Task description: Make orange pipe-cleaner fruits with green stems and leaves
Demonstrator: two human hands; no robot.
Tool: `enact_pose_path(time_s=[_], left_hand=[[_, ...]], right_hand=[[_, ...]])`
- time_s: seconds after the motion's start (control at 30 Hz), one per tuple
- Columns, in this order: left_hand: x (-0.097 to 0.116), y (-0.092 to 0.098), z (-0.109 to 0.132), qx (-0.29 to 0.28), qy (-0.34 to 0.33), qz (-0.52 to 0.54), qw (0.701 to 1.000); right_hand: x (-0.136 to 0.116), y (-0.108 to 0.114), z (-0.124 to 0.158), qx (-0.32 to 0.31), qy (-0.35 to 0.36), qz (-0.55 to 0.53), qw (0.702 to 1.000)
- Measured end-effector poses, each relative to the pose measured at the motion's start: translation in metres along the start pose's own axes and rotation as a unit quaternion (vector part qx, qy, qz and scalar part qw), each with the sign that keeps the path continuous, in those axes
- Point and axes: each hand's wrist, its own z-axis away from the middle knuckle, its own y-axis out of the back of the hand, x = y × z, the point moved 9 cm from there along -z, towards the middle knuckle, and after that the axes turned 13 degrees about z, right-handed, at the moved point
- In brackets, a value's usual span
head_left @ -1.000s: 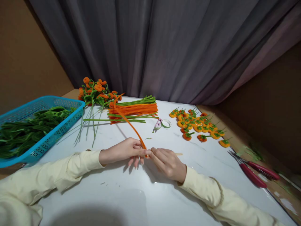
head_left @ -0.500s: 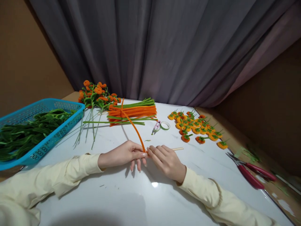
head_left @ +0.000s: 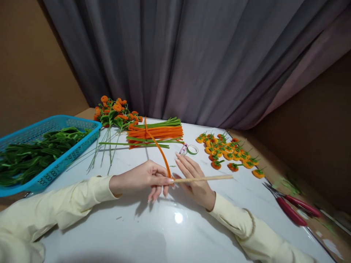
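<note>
My left hand point(head_left: 153, 179) pinches an orange pipe cleaner point(head_left: 161, 150) against one end of a thin wooden stick point(head_left: 211, 178). From the pinch the pipe cleaner's long tail arcs up and away over the table. The stick points right, roughly level, and crosses in front of my right palm. My right hand point(head_left: 196, 182) is open, its fingers stretched out and slanting up; whether the palm touches the stick I cannot tell. Beyond the hands lie a bundle of orange pipe cleaners point(head_left: 156, 133) and some green pipe cleaners point(head_left: 171, 123).
On the left stands a blue basket point(head_left: 68, 155) of green fuzzy leaves point(head_left: 41, 153). Orange flowers on stems point(head_left: 116, 109) lie behind it. A tape roll point(head_left: 192, 149) and a small pink cutter point(head_left: 183, 148) sit mid-table. Several flower heads point(head_left: 227, 149) and red-handled pliers point(head_left: 290, 210) are at right.
My right hand has uncurled from around the stick, its fingers now straight, so more of the stick shows. My left hand keeps its pinch. The view has shifted slightly.
</note>
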Motion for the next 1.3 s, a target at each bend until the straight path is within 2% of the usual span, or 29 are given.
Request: enact_pose_path(time_s=[0.13,0.2,0.3,0.37,0.43,0.5,0.57,0.63,0.77,0.87,1.0,1.13,1.3], left_hand=[[-0.012,-0.013,0.001,-0.034,0.026,0.008,0.999],[-0.016,-0.016,0.001,-0.032,0.028,0.003,0.999],[-0.018,-0.017,0.003,-0.016,0.025,-0.013,0.999],[-0.015,-0.019,0.005,-0.008,0.005,-0.055,0.998],[-0.005,-0.02,0.009,0.005,-0.054,-0.13,0.99],[0.013,-0.024,0.016,0.025,-0.16,-0.243,0.956],[0.028,-0.03,0.027,0.048,-0.273,-0.366,0.888],[0.034,-0.037,0.037,0.069,-0.349,-0.463,0.811],[0.029,-0.046,0.045,0.082,-0.401,-0.586,0.699],[0.025,-0.05,0.049,0.079,-0.432,-0.633,0.638],[0.029,-0.052,0.054,0.081,-0.47,-0.641,0.601],[0.034,-0.055,0.058,0.073,-0.494,-0.631,0.593],[0.037,-0.055,0.059,0.102,-0.486,-0.649,0.577]], right_hand=[[-0.015,0.002,-0.005,-0.026,0.049,-0.026,0.998],[-0.018,0.003,-0.005,-0.032,0.052,-0.044,0.997],[-0.019,0.009,-0.004,-0.009,0.059,-0.073,0.996],[-0.019,0.013,-0.004,0.01,0.067,-0.082,0.994],[-0.018,0.016,-0.005,0.015,0.063,-0.09,0.994],[-0.017,0.016,-0.006,0.013,0.049,-0.106,0.993],[-0.016,0.016,-0.008,0.009,0.029,-0.134,0.99],[-0.015,0.014,-0.01,0.002,0.004,-0.174,0.985],[-0.015,0.011,-0.011,-0.011,-0.05,-0.253,0.966],[-0.015,0.009,-0.011,-0.03,-0.08,-0.274,0.958],[-0.013,0.009,-0.009,-0.064,-0.113,-0.272,0.954],[-0.013,0.008,-0.008,-0.093,-0.12,-0.284,0.947],[-0.013,0.005,-0.008,-0.107,-0.129,-0.301,0.939]])
